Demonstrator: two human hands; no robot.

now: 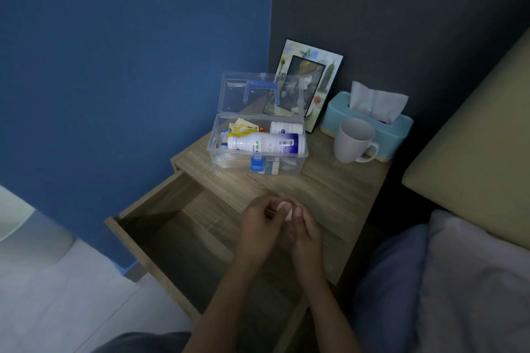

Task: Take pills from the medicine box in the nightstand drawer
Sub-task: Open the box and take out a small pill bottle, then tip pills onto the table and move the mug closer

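1. Both hands meet over the open drawer point(172, 241) — left hand point(259, 226) and right hand point(305, 233) pinch something small and pale; what it is, I cannot tell.
2. Medicine box point(258, 149) sits open on the nightstand point(329, 189) — two white bottles point(263, 145) inside, labels unreadable.

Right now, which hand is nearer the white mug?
The right hand. It sits below and left of the white mug, over the nightstand's front edge. The left hand is pressed against it on the far side, over the open drawer.

head view, looking steeply down, close over nightstand point(329, 189)
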